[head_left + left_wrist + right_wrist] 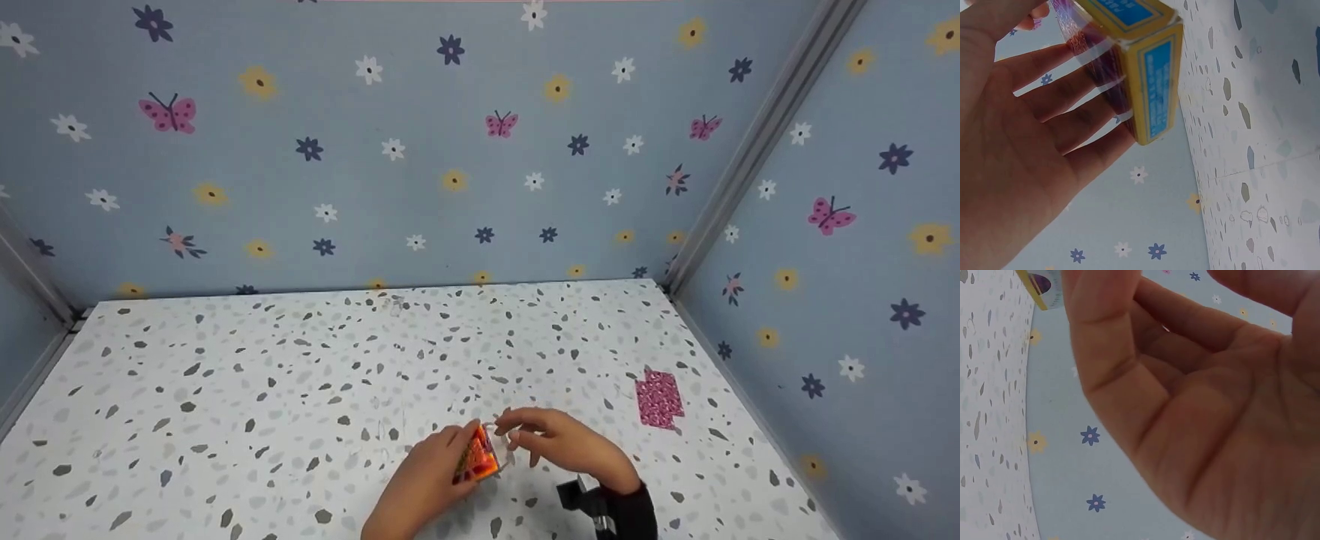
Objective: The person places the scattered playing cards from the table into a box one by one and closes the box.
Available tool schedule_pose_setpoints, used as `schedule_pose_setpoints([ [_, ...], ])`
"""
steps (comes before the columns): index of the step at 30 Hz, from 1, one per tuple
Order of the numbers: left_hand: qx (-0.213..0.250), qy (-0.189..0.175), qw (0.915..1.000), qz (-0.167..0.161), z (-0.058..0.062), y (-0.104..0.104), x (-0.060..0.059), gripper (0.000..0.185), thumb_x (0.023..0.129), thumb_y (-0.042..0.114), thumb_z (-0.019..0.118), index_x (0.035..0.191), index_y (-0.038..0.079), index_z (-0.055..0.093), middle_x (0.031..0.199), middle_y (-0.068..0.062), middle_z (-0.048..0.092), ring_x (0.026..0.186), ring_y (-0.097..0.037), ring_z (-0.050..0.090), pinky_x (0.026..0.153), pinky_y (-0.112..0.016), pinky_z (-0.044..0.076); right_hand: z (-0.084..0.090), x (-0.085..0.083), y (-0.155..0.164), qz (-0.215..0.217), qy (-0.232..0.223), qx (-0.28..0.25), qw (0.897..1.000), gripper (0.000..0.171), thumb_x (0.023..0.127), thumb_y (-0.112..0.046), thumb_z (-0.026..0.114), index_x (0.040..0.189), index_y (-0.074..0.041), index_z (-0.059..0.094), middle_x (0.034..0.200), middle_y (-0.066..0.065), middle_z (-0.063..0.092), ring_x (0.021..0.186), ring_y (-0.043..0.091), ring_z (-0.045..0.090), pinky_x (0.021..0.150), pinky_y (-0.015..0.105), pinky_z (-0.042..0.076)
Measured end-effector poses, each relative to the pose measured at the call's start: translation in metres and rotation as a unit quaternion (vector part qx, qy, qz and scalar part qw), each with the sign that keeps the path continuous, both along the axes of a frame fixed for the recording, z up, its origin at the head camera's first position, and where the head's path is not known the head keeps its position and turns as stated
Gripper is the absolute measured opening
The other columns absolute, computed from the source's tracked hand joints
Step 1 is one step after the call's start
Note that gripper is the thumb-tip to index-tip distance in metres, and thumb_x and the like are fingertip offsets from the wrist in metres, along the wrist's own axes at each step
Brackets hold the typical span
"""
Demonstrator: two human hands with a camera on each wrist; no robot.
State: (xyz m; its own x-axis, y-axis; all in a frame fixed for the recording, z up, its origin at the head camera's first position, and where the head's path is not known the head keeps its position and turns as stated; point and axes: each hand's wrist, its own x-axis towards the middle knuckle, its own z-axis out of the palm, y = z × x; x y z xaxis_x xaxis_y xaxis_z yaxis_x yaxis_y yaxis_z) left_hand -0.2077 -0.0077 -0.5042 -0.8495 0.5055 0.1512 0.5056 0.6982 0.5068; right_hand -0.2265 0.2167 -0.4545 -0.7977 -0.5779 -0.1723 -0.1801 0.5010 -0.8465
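Note:
A small box [480,456], orange and red on the face turned up in the head view, is held in my left hand [429,474]. In the left wrist view the box [1151,73] shows yellow edges with blue printed panels, and the left fingers lie along its shiny far side. My right hand [566,442] hovers beside the box's right end with fingers loosely bent. Something thin and clear, perhaps plastic film [504,459], shows at that end; whether the right fingertips touch it is hard to tell. Only a corner of the box [1041,287] appears in the right wrist view.
A glittery pink patch [660,400] lies to the right on the white speckled table [225,390]. Blue flowered panels [405,180] stand behind and at the sides. A black strap with a camera mount [607,506] is worn on the right wrist.

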Motion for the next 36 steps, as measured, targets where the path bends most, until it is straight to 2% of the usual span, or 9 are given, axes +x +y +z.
schedule_pose_setpoints([
  [4,0.001,0.005,1.0000,0.005,0.000,-0.002,0.000,0.070,0.077,0.027,0.074,0.137,0.007,0.045,0.116,-0.007,0.059,0.101,-0.024,0.059,0.088,-0.041,0.050,0.000,-0.002,0.001,0.007,0.003,0.001,1.000,0.038,0.099,-0.022,0.045,0.131,-0.004,0.051,0.127,0.016,0.057,0.102,0.031,0.060,0.067,0.026,0.053],
  [9,0.000,-0.009,0.9999,0.008,0.000,-0.002,0.000,0.070,0.077,0.028,0.073,0.138,0.007,0.044,0.119,-0.007,0.059,0.103,-0.025,0.059,0.090,-0.042,0.049,-0.001,-0.004,0.017,-0.010,0.019,-0.009,1.000,0.036,0.098,-0.021,0.045,0.129,-0.004,0.051,0.125,0.018,0.057,0.101,0.030,0.060,0.069,0.029,0.054],
  [16,0.002,-0.033,0.9995,0.005,0.003,-0.002,0.000,0.072,0.077,0.028,0.073,0.139,0.008,0.042,0.120,-0.008,0.058,0.106,-0.026,0.058,0.092,-0.042,0.048,-0.013,-0.010,0.043,-0.039,0.020,0.036,0.998,0.034,0.098,-0.022,0.047,0.125,-0.003,0.054,0.122,0.022,0.057,0.097,0.029,0.059,0.068,0.025,0.052],
  [21,0.007,-0.036,0.9993,0.001,0.005,-0.005,0.001,0.072,0.078,0.026,0.073,0.139,0.007,0.042,0.121,-0.008,0.058,0.107,-0.026,0.058,0.092,-0.042,0.048,-0.031,-0.014,0.057,-0.039,0.058,0.078,0.995,0.032,0.097,-0.022,0.049,0.119,0.001,0.056,0.118,0.023,0.057,0.098,0.029,0.058,0.073,0.028,0.050],
  [27,0.005,-0.043,0.9991,-0.001,0.006,-0.007,0.000,0.071,0.078,0.025,0.073,0.139,0.007,0.042,0.122,-0.009,0.057,0.108,-0.026,0.057,0.093,-0.042,0.048,-0.050,-0.020,0.085,-0.058,0.116,0.096,0.987,0.026,0.093,-0.015,0.055,0.114,0.001,0.057,0.112,0.020,0.059,0.097,0.032,0.058,0.079,0.030,0.050],
  [29,0.003,-0.041,0.9992,0.000,0.005,-0.007,0.000,0.071,0.078,0.025,0.073,0.139,0.007,0.042,0.121,-0.009,0.058,0.107,-0.025,0.058,0.093,-0.041,0.048,-0.055,-0.025,0.096,-0.070,0.140,0.103,0.982,0.025,0.091,-0.010,0.057,0.113,0.001,0.058,0.110,0.019,0.059,0.097,0.034,0.058,0.079,0.031,0.051],
  [32,0.002,-0.036,0.9993,0.001,0.005,-0.008,0.001,0.070,0.079,0.026,0.072,0.139,0.008,0.042,0.120,-0.008,0.058,0.104,-0.024,0.058,0.091,-0.040,0.049,-0.062,-0.032,0.115,-0.090,0.191,0.129,0.969,0.023,0.087,-0.002,0.060,0.110,0.000,0.059,0.107,0.017,0.060,0.098,0.037,0.057,0.081,0.036,0.051],
  [36,0.005,-0.032,0.9995,0.004,0.004,-0.009,0.002,0.070,0.078,0.025,0.072,0.139,0.008,0.042,0.120,-0.007,0.058,0.104,-0.023,0.058,0.090,-0.039,0.049,-0.068,-0.041,0.140,-0.125,0.247,0.194,0.941,0.022,0.082,0.005,0.061,0.104,0.003,0.060,0.103,0.016,0.060,0.094,0.035,0.056,0.081,0.043,0.049],
])
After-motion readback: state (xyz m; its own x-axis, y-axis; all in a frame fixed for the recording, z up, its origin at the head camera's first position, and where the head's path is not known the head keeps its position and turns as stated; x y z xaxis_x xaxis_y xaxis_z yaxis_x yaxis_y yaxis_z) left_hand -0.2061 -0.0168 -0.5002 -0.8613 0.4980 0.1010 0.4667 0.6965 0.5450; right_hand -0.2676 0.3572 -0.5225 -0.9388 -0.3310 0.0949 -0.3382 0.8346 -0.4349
